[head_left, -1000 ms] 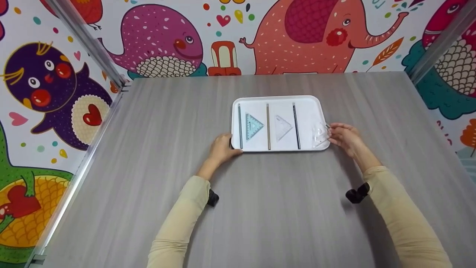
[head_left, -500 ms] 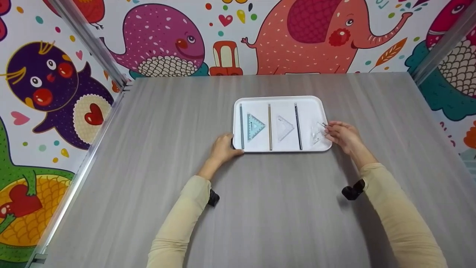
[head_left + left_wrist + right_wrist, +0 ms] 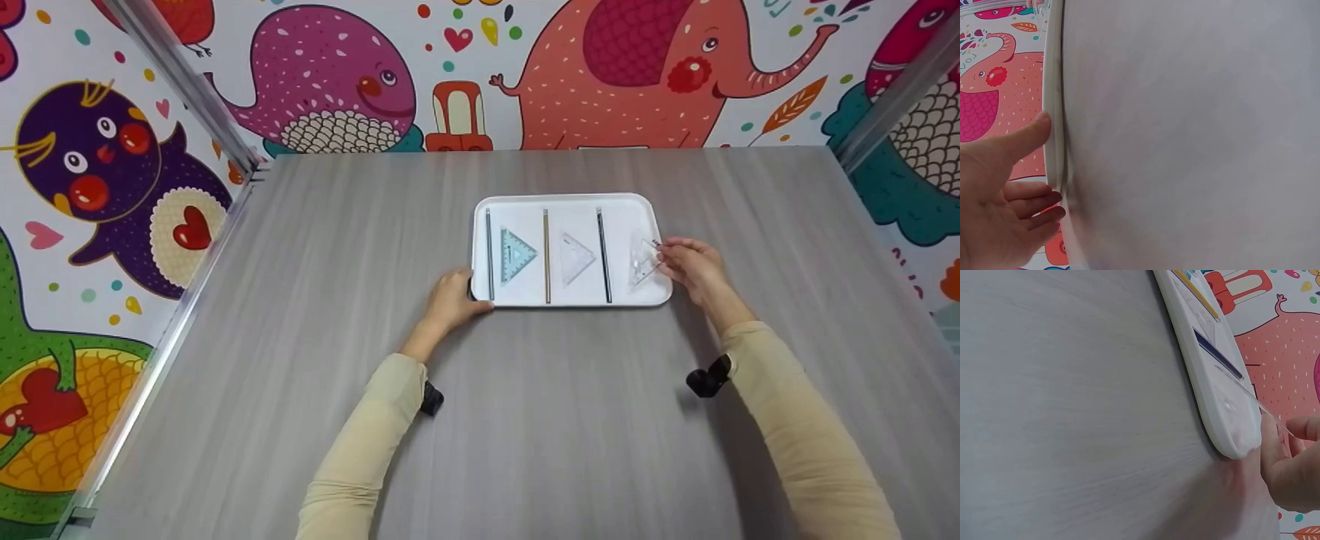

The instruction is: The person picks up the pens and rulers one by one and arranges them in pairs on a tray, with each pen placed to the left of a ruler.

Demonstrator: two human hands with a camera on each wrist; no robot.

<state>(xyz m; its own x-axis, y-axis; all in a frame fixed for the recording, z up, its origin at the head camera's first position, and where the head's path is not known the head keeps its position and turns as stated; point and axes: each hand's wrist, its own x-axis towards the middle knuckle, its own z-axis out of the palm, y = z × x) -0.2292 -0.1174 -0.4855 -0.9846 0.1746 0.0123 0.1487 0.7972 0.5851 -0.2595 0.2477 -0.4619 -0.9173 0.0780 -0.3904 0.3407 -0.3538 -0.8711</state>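
A white tray (image 3: 567,199) lies mid-table with three thin pencils on it, the middle pencil (image 3: 546,255) being wooden. Between them lie a blue set square (image 3: 516,255) and a clear set square (image 3: 576,257). My right hand (image 3: 664,259) pinches a second clear set square (image 3: 643,264) at the tray's right end; in the right wrist view this clear set square (image 3: 1241,385) is tilted, its low edge on the tray (image 3: 1207,399), with my right hand (image 3: 1283,433) pinching its raised corner. My left hand (image 3: 457,296) touches the tray's front left corner; the left hand (image 3: 1044,160) has straight fingers against the rim (image 3: 1054,84).
The grey wood-grain table (image 3: 525,420) extends widely around the tray. Cartoon-animal wall panels (image 3: 337,75) enclose it at the back and sides, with slanted metal posts (image 3: 180,82) in the corners. Black wrist mounts (image 3: 705,379) sit on both sleeves.
My right hand has carried the clear set square a little further in over the tray's right end and lowered it. The left hand stays at the tray's corner.
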